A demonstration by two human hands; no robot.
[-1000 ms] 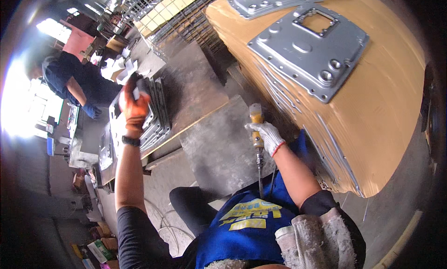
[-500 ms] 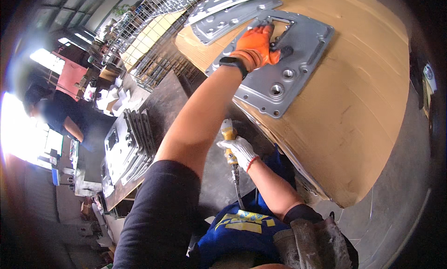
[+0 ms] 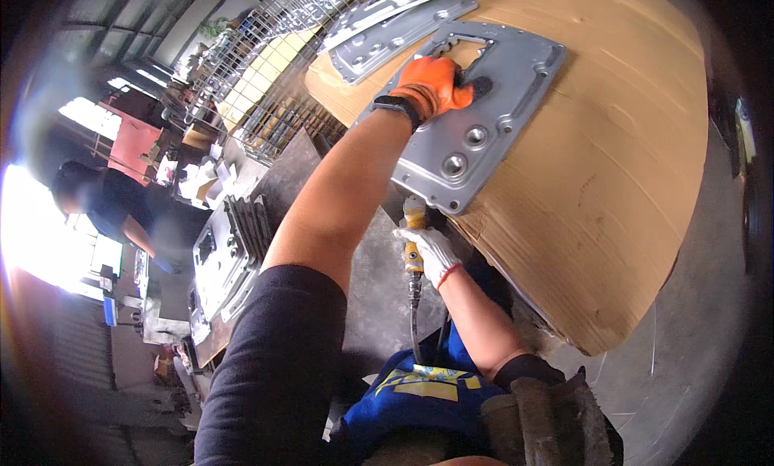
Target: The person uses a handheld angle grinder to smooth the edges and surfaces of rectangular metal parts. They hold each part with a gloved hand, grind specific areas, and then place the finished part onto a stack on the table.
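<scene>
- While the grey metal plate with a rectangular cut-out (image 3: 493,110) lies at one o'clock, brown cardboard (image 3: 613,184) beneath probably guards its surface.
- The orange-gloved left hand (image 3: 435,83) touches it beside the cut-out, perhaps for purchase; hidden fingertips leave its grip untellable.
- Toward six o'clock, the white-gloved right hand (image 3: 433,253) wraps a yellow hose-fed tool (image 3: 414,260), apparently readying it.

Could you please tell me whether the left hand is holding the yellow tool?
No, the right hand holds the tool, while the orange-gloved left hand is on a grey plate.

Left hand (image 3: 437,85) grips a grey plate (image 3: 509,95), right hand (image 3: 435,254) a yellow tool (image 3: 414,259).
</scene>
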